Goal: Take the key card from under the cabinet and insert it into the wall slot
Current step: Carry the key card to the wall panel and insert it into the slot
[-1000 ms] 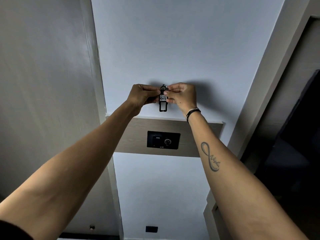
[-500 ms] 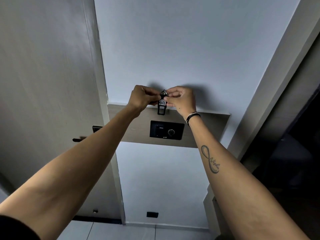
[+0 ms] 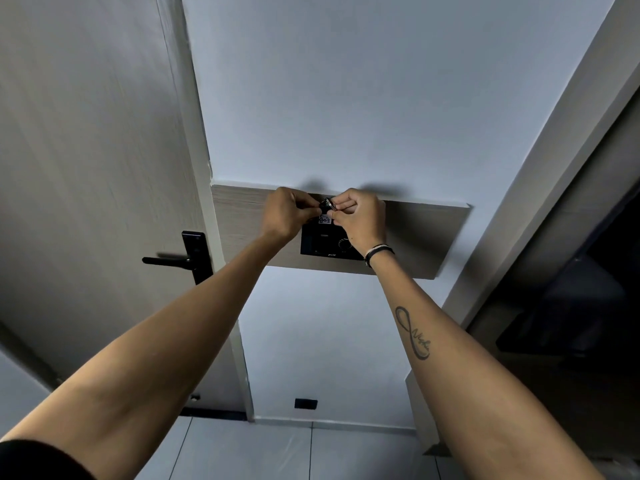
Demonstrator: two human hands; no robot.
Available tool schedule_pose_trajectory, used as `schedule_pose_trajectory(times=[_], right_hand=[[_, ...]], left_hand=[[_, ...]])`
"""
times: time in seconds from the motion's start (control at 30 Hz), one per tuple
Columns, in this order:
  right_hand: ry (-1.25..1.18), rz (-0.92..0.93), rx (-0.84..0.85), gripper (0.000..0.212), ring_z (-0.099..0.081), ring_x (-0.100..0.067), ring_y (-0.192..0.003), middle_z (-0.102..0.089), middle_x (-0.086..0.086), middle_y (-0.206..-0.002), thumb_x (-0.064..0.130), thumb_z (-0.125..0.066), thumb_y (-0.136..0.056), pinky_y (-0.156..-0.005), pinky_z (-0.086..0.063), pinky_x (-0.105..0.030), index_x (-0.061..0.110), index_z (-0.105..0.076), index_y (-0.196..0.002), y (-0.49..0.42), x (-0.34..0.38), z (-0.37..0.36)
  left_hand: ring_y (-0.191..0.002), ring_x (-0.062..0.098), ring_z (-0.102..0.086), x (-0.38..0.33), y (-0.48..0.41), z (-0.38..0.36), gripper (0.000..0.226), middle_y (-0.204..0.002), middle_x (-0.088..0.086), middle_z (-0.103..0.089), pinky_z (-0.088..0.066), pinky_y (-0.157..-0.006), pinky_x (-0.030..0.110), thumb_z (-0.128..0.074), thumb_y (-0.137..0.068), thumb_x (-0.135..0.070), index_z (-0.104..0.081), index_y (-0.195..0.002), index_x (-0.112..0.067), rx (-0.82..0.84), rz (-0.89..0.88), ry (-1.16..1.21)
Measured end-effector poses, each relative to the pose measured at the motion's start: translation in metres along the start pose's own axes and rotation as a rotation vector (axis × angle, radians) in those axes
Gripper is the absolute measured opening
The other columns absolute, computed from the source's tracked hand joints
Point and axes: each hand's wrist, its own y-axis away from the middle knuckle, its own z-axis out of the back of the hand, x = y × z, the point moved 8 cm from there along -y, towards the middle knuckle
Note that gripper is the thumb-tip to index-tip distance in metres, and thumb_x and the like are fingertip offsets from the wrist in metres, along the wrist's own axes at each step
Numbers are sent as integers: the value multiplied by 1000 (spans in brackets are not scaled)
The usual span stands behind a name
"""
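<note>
A small black key card with a white label and a metal ring at its top hangs between both hands. My left hand pinches it from the left and my right hand pinches it from the right. The card sits right at the top edge of the black wall slot unit, which has a round dial. That unit is mounted on a wooden wall panel. The card's lower part overlaps the black unit, and I cannot tell whether it has entered the slot.
A pale wooden door with a black lever handle stands to the left. A black socket sits low on the white wall. A dark opening lies to the right, tiled floor below.
Both hands have carried the key card down from the white wall above the panel onto the top of the black wall unit. The view has tilted down, showing the door handle and floor.
</note>
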Motion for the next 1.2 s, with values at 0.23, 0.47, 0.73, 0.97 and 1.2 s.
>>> schedule_pose_trajectory(times=[0.23,0.47,0.73,0.97,1.2], right_hand=[[64,4,19,18,-78,-27,-72,-75,-5,-77,0,-88,-76,-65,-69,-46,8,-77,-87,7,-8,-2],[216,52,12,16,-73,-13,-68,-81,-3,-80,13,-92,-74,-74,-66,-40,11,-79,-83,6,-7,3],[277,33,36,14,-76,-12,-74,-81,4,-79,21,-91,-74,-73,-64,-38,19,-79,-79,6,-6,2],[374,26,88,15,-76,-16,-77,-81,4,-80,25,-92,-74,-74,-64,-39,21,-78,-81,7,-6,-2],[425,48,86,14,-74,-14,-76,-80,7,-79,25,-91,-76,-71,-63,-39,22,-77,-79,13,1,-2]], left_hand=[[-75,5,-69,1,7,-5,12,-91,0,-84,-40,-63,1,-89,-79,-17,-87,-91,-13,-23,-27,-124],[-93,21,-76,-2,15,-9,12,-99,6,-85,-46,-78,21,-85,-83,-13,-86,-94,-9,-42,-63,-130],[-93,23,-75,-5,20,-9,12,-100,5,-83,-44,-77,24,-82,-86,-15,-86,-96,-11,-70,-111,-199],[-94,28,-73,-7,22,-13,12,-103,4,-82,-51,-80,36,-78,-88,-17,-86,-97,-15,-12,-111,-313],[-98,31,-74,3,31,-14,14,-106,5,-83,-53,-84,38,-74,-93,-14,-86,-99,-17,15,-84,-421]])
